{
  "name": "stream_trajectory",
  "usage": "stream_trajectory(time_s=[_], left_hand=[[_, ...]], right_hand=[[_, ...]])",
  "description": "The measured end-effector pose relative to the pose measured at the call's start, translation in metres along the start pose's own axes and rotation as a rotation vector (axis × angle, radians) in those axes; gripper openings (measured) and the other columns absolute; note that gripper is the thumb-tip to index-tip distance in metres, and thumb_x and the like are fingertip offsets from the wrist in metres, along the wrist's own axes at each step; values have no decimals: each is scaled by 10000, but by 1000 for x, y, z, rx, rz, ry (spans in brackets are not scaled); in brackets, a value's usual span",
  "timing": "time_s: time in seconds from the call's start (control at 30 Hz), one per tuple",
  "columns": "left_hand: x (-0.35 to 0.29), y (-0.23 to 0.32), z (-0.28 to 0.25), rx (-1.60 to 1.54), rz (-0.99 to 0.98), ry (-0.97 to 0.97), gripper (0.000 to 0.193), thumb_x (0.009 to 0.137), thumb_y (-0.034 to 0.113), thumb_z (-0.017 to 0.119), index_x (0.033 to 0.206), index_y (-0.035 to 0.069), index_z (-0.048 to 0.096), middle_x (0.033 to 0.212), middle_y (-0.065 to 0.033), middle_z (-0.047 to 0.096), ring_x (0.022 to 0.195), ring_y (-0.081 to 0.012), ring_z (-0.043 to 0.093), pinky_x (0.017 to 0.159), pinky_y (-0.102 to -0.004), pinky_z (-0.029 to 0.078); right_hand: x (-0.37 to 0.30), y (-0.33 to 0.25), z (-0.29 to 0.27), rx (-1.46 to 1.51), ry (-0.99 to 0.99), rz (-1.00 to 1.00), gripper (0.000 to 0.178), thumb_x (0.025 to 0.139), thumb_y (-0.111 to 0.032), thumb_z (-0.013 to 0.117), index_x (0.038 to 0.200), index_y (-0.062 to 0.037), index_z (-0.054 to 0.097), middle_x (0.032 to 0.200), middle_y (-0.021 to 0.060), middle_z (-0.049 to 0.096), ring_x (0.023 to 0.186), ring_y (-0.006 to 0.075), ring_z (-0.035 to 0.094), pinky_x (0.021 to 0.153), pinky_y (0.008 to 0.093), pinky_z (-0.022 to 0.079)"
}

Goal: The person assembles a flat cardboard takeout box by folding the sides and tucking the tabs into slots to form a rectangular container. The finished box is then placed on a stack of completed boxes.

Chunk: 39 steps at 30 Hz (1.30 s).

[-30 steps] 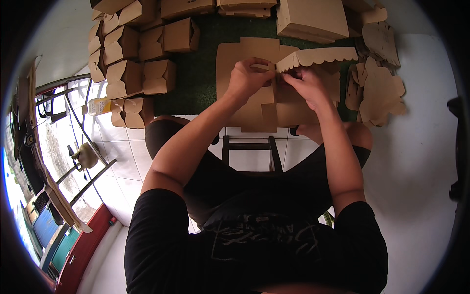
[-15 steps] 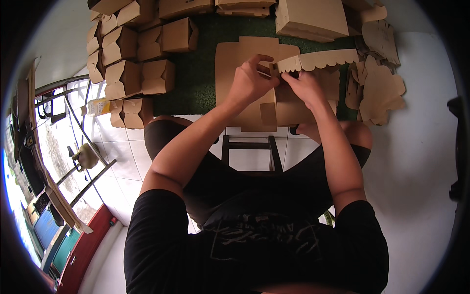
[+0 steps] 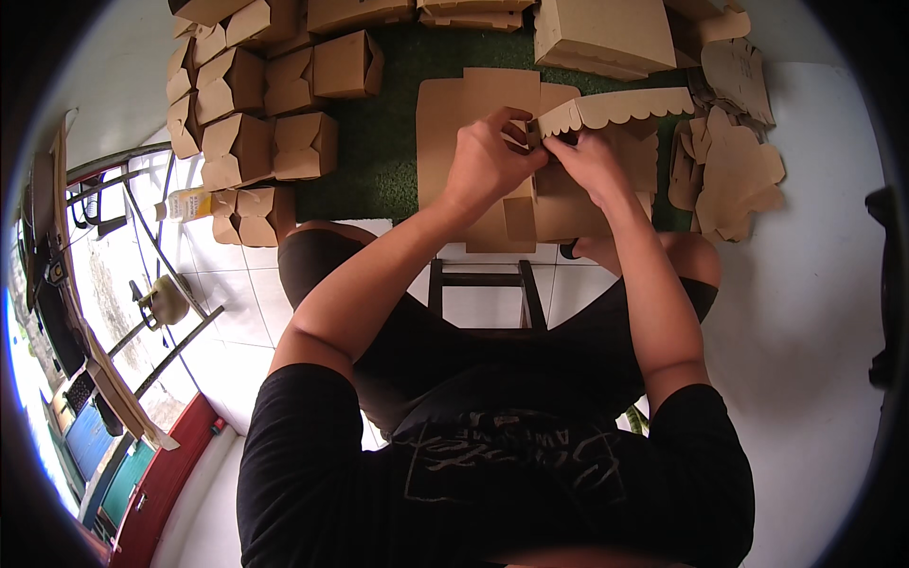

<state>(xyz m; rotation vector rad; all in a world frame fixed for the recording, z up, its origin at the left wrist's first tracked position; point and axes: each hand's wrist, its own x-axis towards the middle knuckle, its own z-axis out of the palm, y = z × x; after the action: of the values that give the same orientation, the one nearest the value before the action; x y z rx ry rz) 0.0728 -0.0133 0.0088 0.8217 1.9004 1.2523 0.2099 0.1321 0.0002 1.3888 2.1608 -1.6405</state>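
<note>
A partly folded brown cardboard box [image 3: 445, 133] lies before me on a table with a green grass-like cover. Its scalloped strip [image 3: 625, 108] stands raised along the far right side. My left hand [image 3: 494, 159] is closed at the left end of that strip, fingers curled around the corner flap. Close beside it, my right hand [image 3: 589, 163] reaches in under the strip, thumb and fingers pinched on the same corner. The fingertips of both hands nearly meet, and the exact fold between them is hidden.
Folded cardboard boxes [image 3: 232, 151] stand in rows at the left. A large carton [image 3: 606, 38] is at the far right, with flat scalloped cardboard pieces [image 3: 739, 180] below it. A dark stool [image 3: 483, 280] is between my knees, and a yellow-labelled container [image 3: 187, 204] sits by the left edge.
Both hands stay at the box corner. The left fingers have shifted slightly, and the scalloped strip's left end is tilted a little higher.
</note>
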Motion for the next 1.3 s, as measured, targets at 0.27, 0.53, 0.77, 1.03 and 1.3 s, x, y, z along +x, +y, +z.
stream_trajectory(time_s=[0.27,0.53,0.77,1.03,1.3], left_hand=[[1,-1,5,95,94,89,422,869,169,849,1249,-10,800,974,-184,833,905,-277,858,800,-366,686],[0,-1,7,115,213,141,361,890,150,821,1205,-26,809,1028,-204,797,878,-318,840,781,-399,691],[1,-4,6,131,248,114,366,900,130,811,1237,-10,806,1063,-213,787,886,-333,841,798,-398,707],[2,-7,7,287,304,168,374,932,131,763,1288,18,786,1108,-227,776,878,-410,804,785,-480,682],[2,-12,3,487,404,165,373,963,149,780,1317,33,780,966,-172,786,800,-392,785,719,-473,650]], right_hand=[[17,26,7,184,7,52,617,976,-350,833,1449,21,697,1366,155,761,1207,243,710,1010,385,558],[17,33,9,267,-4,10,665,992,-394,837,1502,-1,672,1396,140,748,1266,226,676,1043,374,541],[19,37,10,268,23,23,672,1003,-381,828,1528,2,657,1398,129,745,1261,219,677,1052,360,535],[4,14,13,369,58,0,583,1003,-305,838,1459,25,685,1362,130,759,1213,223,697,1031,355,545],[6,16,16,366,45,-67,435,1031,-292,812,1323,28,774,1259,133,791,1119,192,710,978,359,553]])
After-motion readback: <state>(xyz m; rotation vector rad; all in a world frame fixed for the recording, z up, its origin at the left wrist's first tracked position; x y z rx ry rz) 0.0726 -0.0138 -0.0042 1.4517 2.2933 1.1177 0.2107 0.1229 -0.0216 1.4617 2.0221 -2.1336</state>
